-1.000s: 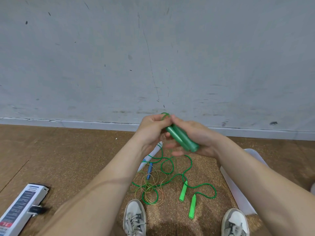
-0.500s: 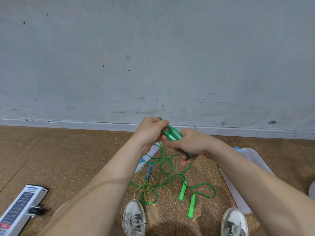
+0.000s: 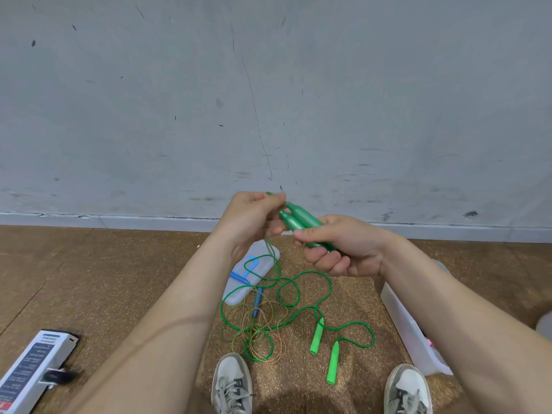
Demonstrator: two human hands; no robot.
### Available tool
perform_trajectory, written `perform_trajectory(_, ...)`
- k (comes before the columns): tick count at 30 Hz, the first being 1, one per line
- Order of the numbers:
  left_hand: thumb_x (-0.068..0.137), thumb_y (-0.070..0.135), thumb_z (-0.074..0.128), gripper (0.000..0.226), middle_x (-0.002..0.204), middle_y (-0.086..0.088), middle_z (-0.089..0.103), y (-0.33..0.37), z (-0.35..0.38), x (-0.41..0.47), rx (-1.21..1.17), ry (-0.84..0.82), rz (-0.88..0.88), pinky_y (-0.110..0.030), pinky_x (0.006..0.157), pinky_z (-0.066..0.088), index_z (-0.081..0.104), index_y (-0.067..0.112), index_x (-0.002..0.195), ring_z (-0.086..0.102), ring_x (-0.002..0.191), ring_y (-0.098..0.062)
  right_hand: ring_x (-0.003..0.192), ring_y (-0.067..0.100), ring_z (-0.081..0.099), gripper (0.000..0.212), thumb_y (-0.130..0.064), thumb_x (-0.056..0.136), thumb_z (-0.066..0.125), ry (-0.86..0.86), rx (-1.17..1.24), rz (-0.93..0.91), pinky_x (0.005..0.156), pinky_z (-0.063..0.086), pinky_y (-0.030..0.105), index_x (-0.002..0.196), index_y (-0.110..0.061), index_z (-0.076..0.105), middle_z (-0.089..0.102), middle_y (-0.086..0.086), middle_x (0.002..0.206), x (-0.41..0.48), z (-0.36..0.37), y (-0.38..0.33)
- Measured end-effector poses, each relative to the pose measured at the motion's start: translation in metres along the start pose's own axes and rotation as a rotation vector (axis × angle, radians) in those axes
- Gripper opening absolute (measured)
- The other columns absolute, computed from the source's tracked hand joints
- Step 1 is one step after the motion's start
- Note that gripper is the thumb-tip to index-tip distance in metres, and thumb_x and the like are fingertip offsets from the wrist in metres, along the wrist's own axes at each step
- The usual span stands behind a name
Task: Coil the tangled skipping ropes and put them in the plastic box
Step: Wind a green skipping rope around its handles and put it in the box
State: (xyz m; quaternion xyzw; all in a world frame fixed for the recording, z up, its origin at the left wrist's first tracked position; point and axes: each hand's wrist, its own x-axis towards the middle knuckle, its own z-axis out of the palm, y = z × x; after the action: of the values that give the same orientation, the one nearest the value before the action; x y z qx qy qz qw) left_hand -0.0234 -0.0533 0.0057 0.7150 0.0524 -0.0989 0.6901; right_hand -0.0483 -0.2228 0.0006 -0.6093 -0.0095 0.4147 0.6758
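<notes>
standing over a brown cork-like floor (image 3: 119, 279), with a grey scuffed wall (image 3: 268, 100) ahead, two dark green handles (image 3: 301, 221) are held side by side in the right hand (image 3: 337, 249), whose fingers are curled shut around them with the thumb laid across the top. the pointed ends of the handles are aimed up and left toward the left hand (image 3: 254, 219), which is closed in a pinch on the thin green cord (image 3: 270, 249) right where it leaves the handle tips. from that pinch the cord is seen dropping straight down to the floor, where it is spread in loose loops.

on the floor between the two grey sneakers (image 3: 233, 383) and the wall, a tangle of ropes (image 3: 257, 327) is laid out: green loops mixed with a thin orange-gold cord. a second rope with two bright green handles (image 3: 316, 336) is lying to the right of the tangle, its handles near each other but apart. blue handles (image 3: 240, 277) are partly resting on a translucent lid (image 3: 239, 295) just behind the tangle. the plastic box (image 3: 409, 330) is set on the floor at the right, largely hidden by the right forearm; its contents cannot be made out. a white printed carton (image 3: 33, 372) is lying at the lower left, well apart from the ropes.
</notes>
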Motion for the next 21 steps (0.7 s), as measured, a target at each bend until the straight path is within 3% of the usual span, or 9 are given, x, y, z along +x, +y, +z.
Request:
perform_trajectory(3,0.089,0.042,0.053,0.044,0.055,-0.003,0.064,-0.002,-0.008,0.004,0.641,0.284,0.232,-0.029,0.056,0.047,0.064,0.009,0.063,0.058,0.052,-0.018,0.036,-0.002,0.025,0.015,-0.024,0.094,0.050,-0.078,0.111,-0.009,0.027,0.018,0.009,0.082,-0.015,0.048,0.031,-0.005,0.056,-0.002,-0.001,-0.003)
perform_trajectory(4,0.089,0.041,0.054,0.042,0.055,-0.002,0.060,-0.001,-0.009,0.004,0.642,0.379,0.341,-0.031,0.059,0.044,0.061,0.010,0.062,0.055,0.055,-0.018,0.036,-0.002,0.026,0.013,-0.025,0.092,0.051,-0.117,0.150,-0.010,0.026,0.018,0.009,0.083,-0.015,0.048,0.031,-0.005,0.056,-0.003,-0.001,-0.004)
perform_trajectory(6,0.091,0.033,0.056,0.028,0.064,0.002,0.059,0.002,-0.007,0.004,0.316,0.324,0.424,-0.029,0.066,0.043,0.061,0.018,0.068,0.054,0.063,-0.011,0.036,-0.003,0.029,0.012,-0.026,0.091,0.052,-0.215,0.236,-0.025,0.026,0.020,0.008,0.084,-0.015,0.049,0.033,-0.006,0.056,-0.006,0.000,-0.005)
perform_trajectory(8,0.097,0.032,0.049,0.029,0.074,-0.001,0.061,0.005,0.002,0.001,0.009,0.088,0.340,-0.030,0.073,0.044,0.067,0.020,0.077,0.057,0.073,-0.013,0.036,-0.004,0.029,0.012,-0.026,0.091,0.052,-0.303,0.313,-0.062,0.025,0.023,0.008,0.086,-0.016,0.050,0.035,-0.006,0.056,-0.007,0.001,-0.006)
perform_trajectory(10,0.099,0.038,0.042,0.043,0.063,-0.002,0.058,0.004,0.014,-0.005,-0.161,-0.087,0.188,-0.029,0.064,0.045,0.066,0.017,0.071,0.055,0.062,-0.016,0.038,-0.002,0.025,0.012,-0.025,0.089,0.058,-0.400,0.395,-0.097,0.025,0.026,0.008,0.087,-0.014,0.052,0.038,-0.005,0.056,-0.006,0.000,-0.007)
perform_trajectory(13,0.102,0.038,0.035,0.043,0.046,0.007,0.050,0.000,0.027,-0.006,-0.155,-0.088,0.125,-0.021,0.045,0.033,0.051,0.017,0.068,0.040,0.042,-0.007,0.038,-0.001,0.023,0.016,-0.027,0.088,0.061,-0.400,0.485,-0.131,0.025,0.027,0.010,0.086,-0.013,0.053,0.038,-0.005,0.055,-0.002,0.000,-0.006)
perform_trajectory(16,0.104,0.032,0.033,0.036,0.049,0.011,0.046,-0.007,0.029,0.001,0.020,-0.054,0.180,-0.020,0.043,0.025,0.049,0.020,0.074,0.032,0.045,-0.007,0.031,-0.002,0.028,0.018,-0.031,0.091,0.049,-0.221,0.503,-0.188,0.024,0.021,0.008,0.082,-0.015,0.051,0.034,-0.006,0.051,-0.004,0.001,-0.008)
perform_trajectory(18,0.103,0.029,0.034,0.032,0.054,0.006,0.044,-0.012,0.029,0.006,0.238,0.003,0.266,-0.024,0.045,0.028,0.052,0.016,0.079,0.036,0.046,-0.011,0.029,-0.001,0.028,0.017,-0.030,0.088,0.049,-0.134,0.550,-0.236,0.023,0.018,0.008,0.080,-0.016,0.050,0.032,-0.007,0.049,-0.007,0.001,-0.011)
perform_trajectory(21,0.099,0.024,0.038,0.019,0.076,-0.005,0.060,-0.017,0.030,0.008,0.959,0.090,0.463,-0.036,0.060,0.038,0.056,0.018,0.101,0.056,0.075,-0.028,0.030,-0.001,0.022,0.016,-0.022,0.089,0.054,0.142,0.445,-0.245,0.024,0.014,0.010,0.077,-0.017,0.045,0.030,-0.007,0.047,-0.005,-0.004,-0.014)
